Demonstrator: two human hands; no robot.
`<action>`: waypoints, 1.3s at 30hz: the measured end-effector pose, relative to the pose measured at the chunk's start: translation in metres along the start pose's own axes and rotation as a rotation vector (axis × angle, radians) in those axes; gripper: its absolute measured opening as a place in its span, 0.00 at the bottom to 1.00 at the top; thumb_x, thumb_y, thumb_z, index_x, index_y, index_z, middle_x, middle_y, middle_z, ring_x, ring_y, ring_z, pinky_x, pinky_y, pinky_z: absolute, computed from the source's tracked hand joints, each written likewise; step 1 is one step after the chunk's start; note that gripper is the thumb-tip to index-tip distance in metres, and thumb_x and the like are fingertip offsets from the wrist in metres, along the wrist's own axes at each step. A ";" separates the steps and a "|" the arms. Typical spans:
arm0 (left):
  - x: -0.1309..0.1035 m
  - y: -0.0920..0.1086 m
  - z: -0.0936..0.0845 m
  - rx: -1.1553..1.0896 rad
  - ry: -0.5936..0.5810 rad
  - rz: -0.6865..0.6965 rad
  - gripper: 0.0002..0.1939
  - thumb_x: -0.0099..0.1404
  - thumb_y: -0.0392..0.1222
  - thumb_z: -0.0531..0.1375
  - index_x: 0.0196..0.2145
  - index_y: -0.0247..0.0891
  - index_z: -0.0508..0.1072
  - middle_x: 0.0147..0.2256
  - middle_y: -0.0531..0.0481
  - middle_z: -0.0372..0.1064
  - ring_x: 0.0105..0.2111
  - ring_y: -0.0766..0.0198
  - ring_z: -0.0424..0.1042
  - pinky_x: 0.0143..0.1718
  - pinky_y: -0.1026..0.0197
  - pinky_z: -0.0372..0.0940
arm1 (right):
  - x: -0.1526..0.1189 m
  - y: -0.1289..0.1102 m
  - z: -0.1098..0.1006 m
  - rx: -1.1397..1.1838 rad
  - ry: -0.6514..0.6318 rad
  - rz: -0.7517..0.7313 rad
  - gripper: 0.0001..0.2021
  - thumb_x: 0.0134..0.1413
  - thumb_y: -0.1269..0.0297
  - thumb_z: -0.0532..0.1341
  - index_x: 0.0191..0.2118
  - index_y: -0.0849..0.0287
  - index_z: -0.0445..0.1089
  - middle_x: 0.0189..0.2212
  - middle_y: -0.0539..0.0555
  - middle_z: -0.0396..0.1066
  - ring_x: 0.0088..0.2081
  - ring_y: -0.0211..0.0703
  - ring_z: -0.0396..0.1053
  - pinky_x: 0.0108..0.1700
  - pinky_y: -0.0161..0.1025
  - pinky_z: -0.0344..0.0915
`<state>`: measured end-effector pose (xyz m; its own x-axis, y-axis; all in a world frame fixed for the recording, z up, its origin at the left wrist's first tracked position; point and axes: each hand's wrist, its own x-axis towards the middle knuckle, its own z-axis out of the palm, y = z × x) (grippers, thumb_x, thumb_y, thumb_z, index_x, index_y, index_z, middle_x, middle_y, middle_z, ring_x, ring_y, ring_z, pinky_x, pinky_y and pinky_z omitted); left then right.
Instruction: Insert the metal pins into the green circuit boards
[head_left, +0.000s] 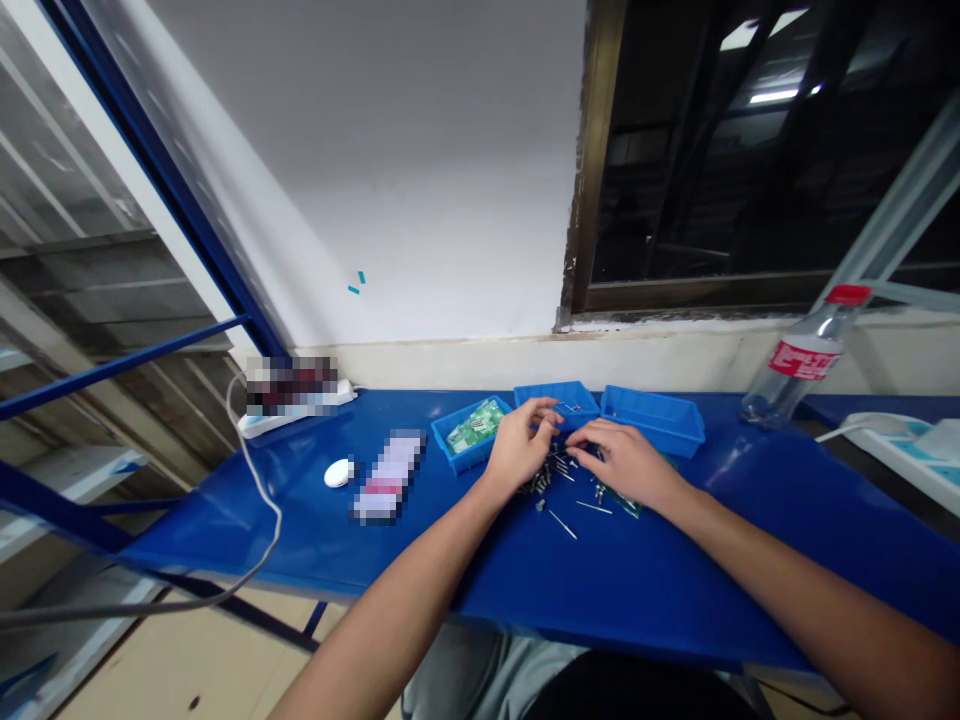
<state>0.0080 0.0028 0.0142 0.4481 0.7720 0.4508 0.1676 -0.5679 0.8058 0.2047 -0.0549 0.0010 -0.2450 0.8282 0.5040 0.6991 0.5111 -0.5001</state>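
Observation:
Over a loose pile of small metal pin-like parts [556,466] on the blue table, my two hands work close together. My left hand [523,445] is on the pile's left side, fingers curled in towards the thumb, near the front of a blue bin [525,397] with a few thin pins in it. To the right, my right hand [626,462] bends over the pile with thumb and forefinger close together. Whatever lies between the fingertips of either hand is too small to make out. A few thin pins [564,525] lie apart, nearer the table's front edge.
A blue bin [466,462] with green-and-white packets stands left of my hands, another blue bin [660,440] behind the right one. A plastic bottle [802,358] with a red cap, a white round object [339,473], a blurred-out phone-like slab [390,478] and power strips surround the work area.

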 end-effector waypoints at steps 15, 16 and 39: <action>-0.001 0.000 0.002 0.062 -0.025 0.034 0.18 0.69 0.32 0.54 0.55 0.37 0.72 0.41 0.47 0.79 0.38 0.62 0.79 0.43 0.60 0.74 | -0.004 0.009 0.009 -0.257 -0.132 -0.135 0.07 0.63 0.72 0.61 0.41 0.55 0.75 0.40 0.56 0.77 0.46 0.52 0.72 0.50 0.48 0.69; -0.001 0.000 0.002 0.064 -0.027 0.036 0.18 0.69 0.32 0.54 0.55 0.37 0.72 0.41 0.47 0.79 0.38 0.62 0.79 0.43 0.60 0.74 | -0.004 0.008 0.009 -0.269 -0.134 -0.134 0.07 0.63 0.73 0.60 0.41 0.55 0.75 0.40 0.56 0.77 0.45 0.52 0.72 0.50 0.47 0.69; -0.001 -0.006 0.008 -0.242 -0.104 -0.117 0.10 0.66 0.42 0.65 0.43 0.35 0.80 0.40 0.44 0.81 0.39 0.58 0.81 0.44 0.58 0.75 | -0.007 -0.014 -0.003 0.036 0.199 0.058 0.06 0.63 0.62 0.60 0.40 0.53 0.75 0.36 0.54 0.78 0.36 0.47 0.74 0.41 0.44 0.70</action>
<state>0.0137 0.0034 0.0063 0.5275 0.7880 0.3173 0.0148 -0.3820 0.9241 0.1980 -0.0683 0.0067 -0.0650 0.7967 0.6008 0.6831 0.4744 -0.5552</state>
